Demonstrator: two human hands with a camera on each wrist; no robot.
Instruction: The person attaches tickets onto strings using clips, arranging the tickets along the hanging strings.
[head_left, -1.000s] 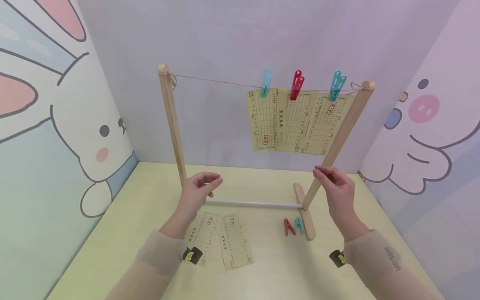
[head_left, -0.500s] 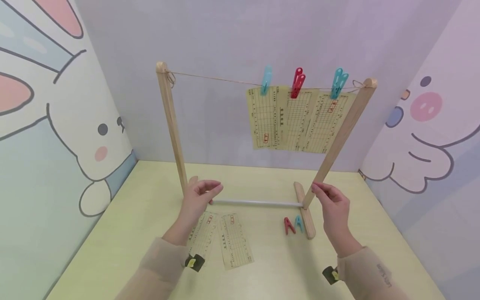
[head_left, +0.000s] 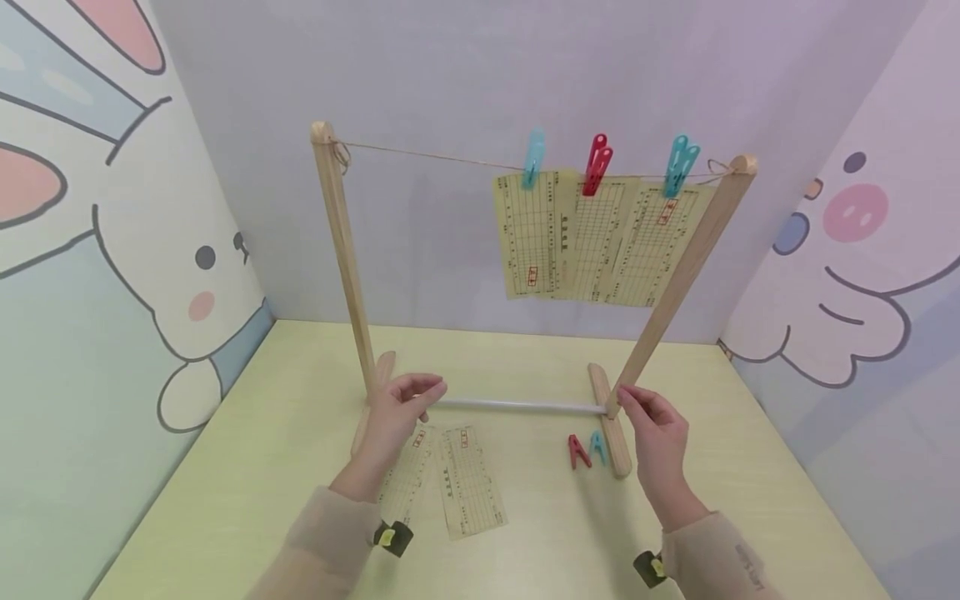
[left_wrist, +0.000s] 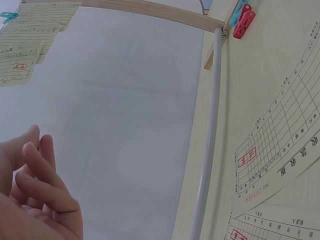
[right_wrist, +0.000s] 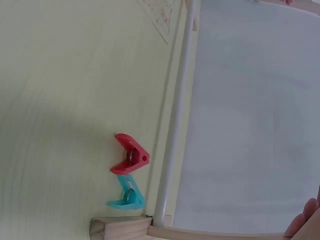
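My left hand (head_left: 397, 421) hovers above the two printed slips on the table, fingers loosely bent and nothing between them. The right slip (head_left: 474, 483) lies fully in sight; the left slip (head_left: 408, 475) is partly hidden by my left hand and wrist. Over by the right post, my right hand (head_left: 660, 437) hangs in the air, also holding nothing. A red clothespin (head_left: 577, 452) and a blue clothespin (head_left: 597, 448) lie on the table to its left. In the right wrist view only a few fingertips (right_wrist: 300, 220) show at the edge.
A wooden rack has a left post (head_left: 347, 267), a right post (head_left: 682, 275) and a white bottom rod (head_left: 517, 406). From its string (head_left: 427, 156) hang overlapping slips (head_left: 585, 242), clipped by a red clothespin (head_left: 597, 165) and two blue ones. Cartoon-printed walls stand at both sides.
Both hands have come down, the right one further, drifting slightly left as well. The slips, the clothespins and the rack stay as they were.
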